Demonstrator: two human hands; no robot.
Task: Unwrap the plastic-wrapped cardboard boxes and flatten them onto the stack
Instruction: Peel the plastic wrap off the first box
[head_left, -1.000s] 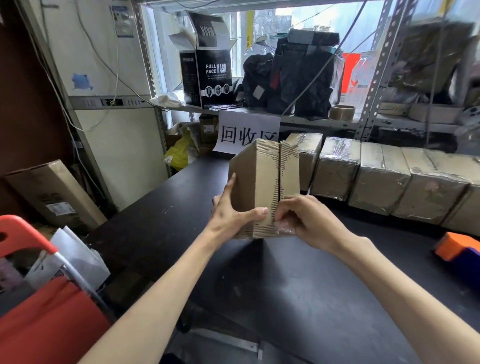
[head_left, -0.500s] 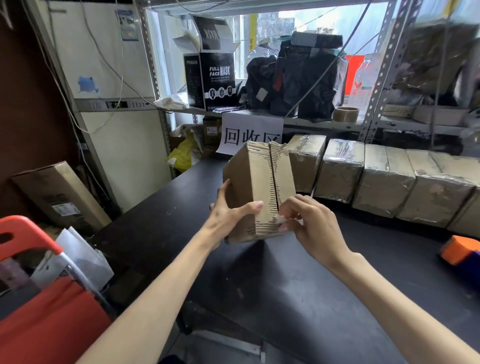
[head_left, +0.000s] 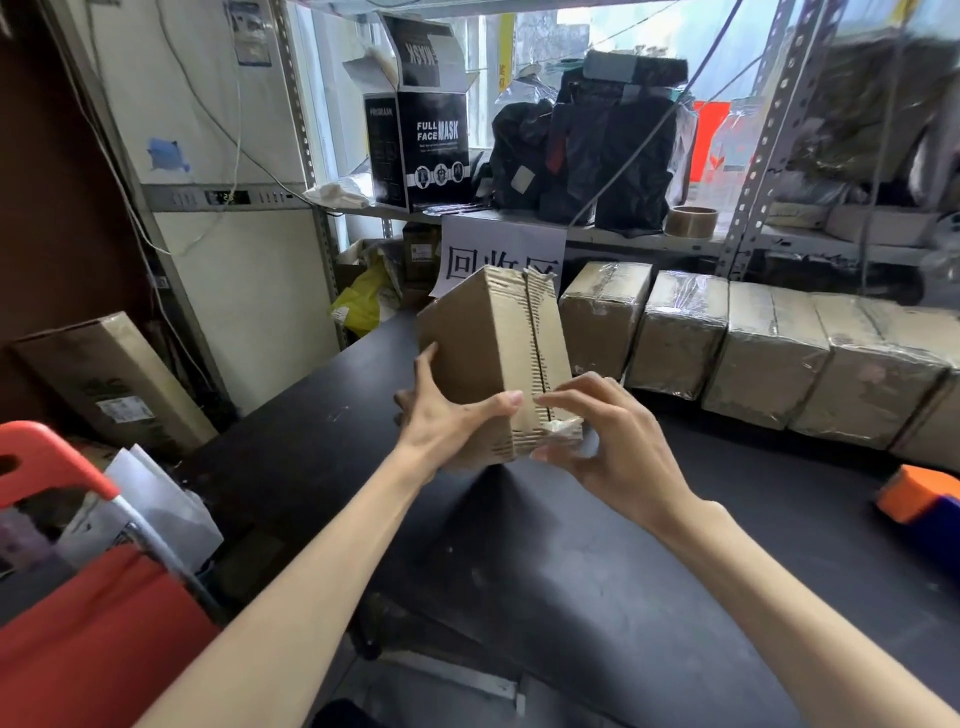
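Head view: left fingers (head_left: 427, 366) around box (head_left: 483, 338), mostly hidden; right fingers (head_left: 569, 399) pinching plastic (head_left: 563, 429).

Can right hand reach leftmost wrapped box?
Likely yes: the wrapped box stands just beyond the right hand, nothing between, though its fingers pinch a tape scrap on the held box.

Brown box (head_left: 483, 353), black table (head_left: 597, 571)

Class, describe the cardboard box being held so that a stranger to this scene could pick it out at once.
Find the black table with a row of plastic-wrapped boxes along its back edge. In front of that row, the left hand and right hand hold one cardboard box above the tabletop. Unlike its shiny neighbours, it is bare brown cardboard and tilted.
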